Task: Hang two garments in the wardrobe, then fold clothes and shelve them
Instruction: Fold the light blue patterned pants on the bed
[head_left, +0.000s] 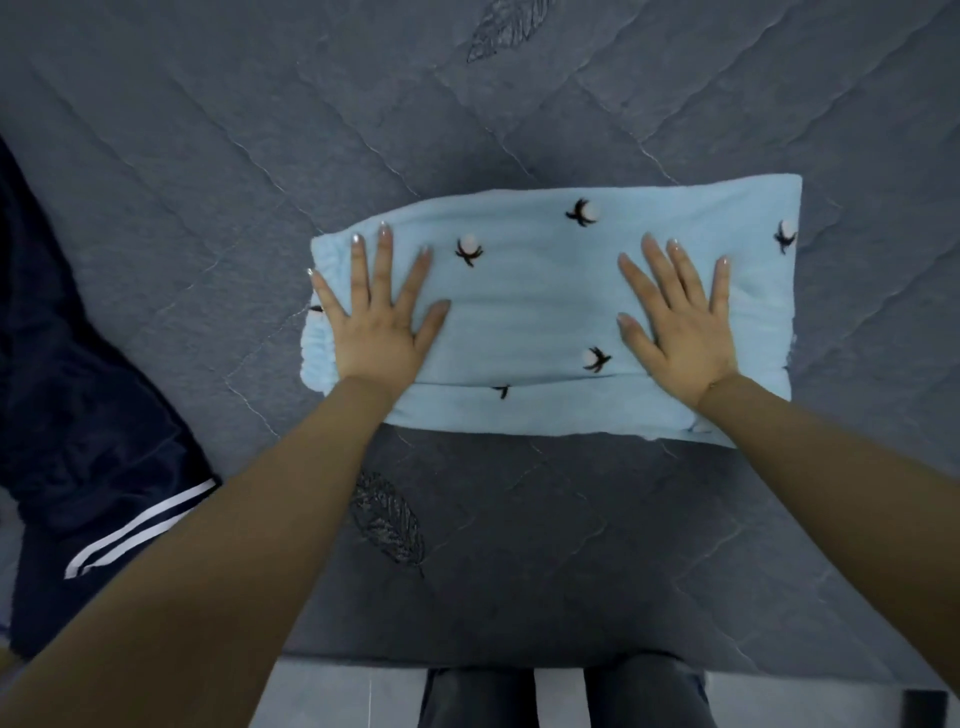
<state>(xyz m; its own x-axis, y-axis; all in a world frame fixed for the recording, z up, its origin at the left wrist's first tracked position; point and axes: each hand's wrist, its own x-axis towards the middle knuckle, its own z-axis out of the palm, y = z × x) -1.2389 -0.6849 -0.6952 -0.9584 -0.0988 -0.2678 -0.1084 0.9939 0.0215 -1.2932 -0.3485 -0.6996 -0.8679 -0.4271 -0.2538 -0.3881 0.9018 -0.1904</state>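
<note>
Grey-trousered legs (566, 699) stand at the near edge of a bed under a grey quilted cover (208, 156). Both hands press flat on a folded pale-blue garment (535, 301) lying mid-bed, the left hand (376, 322) on its elastic end, the right hand (680, 332) near the opposite end, fingers (385, 254) spread wide, gripping nothing. Left of it, apart, lies a dark navy garment with white stripes (93, 415).
</note>
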